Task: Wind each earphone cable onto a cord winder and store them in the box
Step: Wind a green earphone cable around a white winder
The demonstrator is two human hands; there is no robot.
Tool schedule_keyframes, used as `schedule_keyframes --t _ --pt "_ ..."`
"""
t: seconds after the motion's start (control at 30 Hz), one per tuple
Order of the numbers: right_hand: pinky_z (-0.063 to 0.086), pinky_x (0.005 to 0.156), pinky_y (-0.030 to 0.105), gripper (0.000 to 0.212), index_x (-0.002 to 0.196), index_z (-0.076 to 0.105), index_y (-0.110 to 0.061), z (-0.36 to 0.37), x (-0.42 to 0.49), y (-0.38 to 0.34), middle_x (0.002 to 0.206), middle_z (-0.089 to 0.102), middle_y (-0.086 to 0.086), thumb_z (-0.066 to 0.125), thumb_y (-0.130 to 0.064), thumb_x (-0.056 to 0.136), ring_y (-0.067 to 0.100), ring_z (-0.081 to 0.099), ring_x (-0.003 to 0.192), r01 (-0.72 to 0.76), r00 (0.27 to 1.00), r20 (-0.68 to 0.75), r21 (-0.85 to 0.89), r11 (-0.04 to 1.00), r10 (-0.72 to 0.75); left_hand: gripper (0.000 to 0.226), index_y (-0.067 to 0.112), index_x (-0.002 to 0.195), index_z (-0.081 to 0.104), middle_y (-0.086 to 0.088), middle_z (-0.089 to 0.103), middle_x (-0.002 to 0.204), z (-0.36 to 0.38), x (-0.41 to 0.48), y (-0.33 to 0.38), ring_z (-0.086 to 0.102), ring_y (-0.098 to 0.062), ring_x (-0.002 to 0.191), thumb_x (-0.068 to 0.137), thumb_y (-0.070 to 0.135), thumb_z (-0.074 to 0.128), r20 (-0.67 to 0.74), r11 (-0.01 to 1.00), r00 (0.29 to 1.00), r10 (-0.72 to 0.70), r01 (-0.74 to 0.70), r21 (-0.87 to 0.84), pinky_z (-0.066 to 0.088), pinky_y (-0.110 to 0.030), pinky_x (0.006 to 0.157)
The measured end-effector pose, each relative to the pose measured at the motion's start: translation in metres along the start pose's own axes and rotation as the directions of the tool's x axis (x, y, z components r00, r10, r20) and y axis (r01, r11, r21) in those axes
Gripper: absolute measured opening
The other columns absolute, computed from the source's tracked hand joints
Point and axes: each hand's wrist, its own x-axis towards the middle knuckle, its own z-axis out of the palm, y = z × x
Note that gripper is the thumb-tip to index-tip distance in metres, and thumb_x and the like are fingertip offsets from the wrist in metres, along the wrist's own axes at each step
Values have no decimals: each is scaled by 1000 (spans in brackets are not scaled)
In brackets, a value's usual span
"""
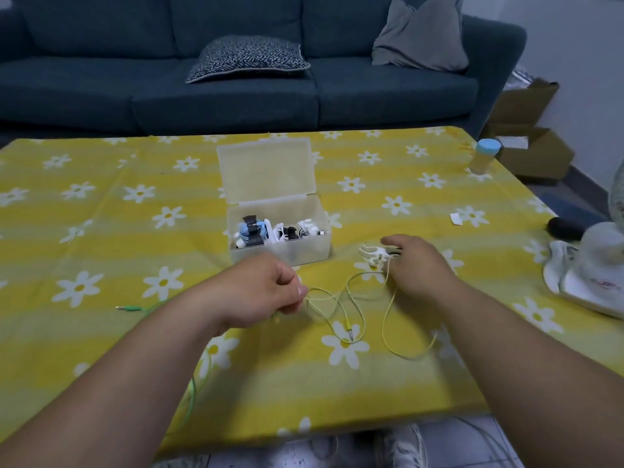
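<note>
A clear plastic box (pixel 305 246) with its lid up stands mid-table and holds several wound earphones on winders. In front of it a yellow earphone cable (pixel 351 305) lies in loose loops on the cloth. My left hand (pixel 266 292) pinches one end of this cable between thumb and fingers. My right hand (pixel 415 265) reaches over a white cord winder (pixel 373 256) to the right of the box, its fingers touching the winder; whether they grip it is hidden. A green earphone cable (pixel 135 309) lies to the left and runs under my left forearm.
The table wears a yellow cloth with white daisies (pixel 101 214). A jar with a blue lid (pixel 484 157) stands at the far right corner, and a white fan base (pixel 594 268) at the right edge. A dark blue sofa (pixel 236 79) stands behind the table.
</note>
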Motion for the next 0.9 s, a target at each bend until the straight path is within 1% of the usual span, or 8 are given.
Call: schedule_keyframes --t 0.17,0.23,0.3,0.37,0.5,0.67,0.77,0.9 --pt "47 81 33 47 130 56 -23 15 1 -4 127 63 5 48 -5 87 31 59 110 -96 995 -52 -191 977 88 30 15 75 73 11 47 54 1 -4 1 36 -8 49 96 33 59 8 999 999 -34 33 41 29 -20 45" --pt "45 75 32 44 124 60 -24 15 -2 -10 120 66 4 52 -6 85 31 61 106 -115 987 -133 -179 977 92 25 17 83 75 15 52 54 -3 -6 -1 41 -3 44 96 32 60 7 998 999 -45 44 47 30 -16 43" --pt "42 72 30 44 125 60 -29 11 -5 -20 117 68 3 59 -11 85 30 62 104 -101 976 -205 -150 983 69 16 21 94 74 15 68 81 -7 -9 -3 62 1 72 95 31 61 -18 997 999 -48 48 56 43 -15 60" --pt "42 70 30 44 127 61 -33 2 -11 -35 107 70 -1 66 -16 86 26 63 96 -10 979 -203 -120 993 -14 13 23 101 71 10 69 97 -11 -9 -7 64 -9 94 95 27 62 -128 998 991 -39 46 52 48 -22 79" --pt "42 59 22 47 126 64 -31 -23 -39 -76 64 49 -12 77 -21 83 6 51 61 261 963 -65 4 965 -260 7 21 99 68 0 65 87 -18 -10 -8 60 -13 79 94 23 62 -426 982 904 -10 -72 -175 49 -31 75" --pt "37 49 12 36 107 64 -39 -40 -89 -118 50 51 -16 80 -19 81 2 44 46 424 905 -41 165 890 -424 32 19 120 63 -4 66 95 -20 -28 7 65 -18 73 89 14 68 -260 715 957 125 -269 -646 57 -30 73" --pt "37 50 12 35 110 68 -34 -39 -103 -130 53 52 -15 80 -20 81 1 46 46 434 900 -44 203 878 -434 26 14 114 65 -5 65 81 -19 -38 14 61 -19 64 90 3 63 -320 603 928 190 -368 -708 55 -28 63" --pt "37 51 12 53 126 62 -35 -32 -110 -138 60 45 -12 76 -11 80 1 45 50 427 904 -55 173 888 -424 13 10 100 66 -12 63 76 -21 -42 11 61 -15 58 95 2 58 -399 598 910 113 -383 -704 55 -25 59"
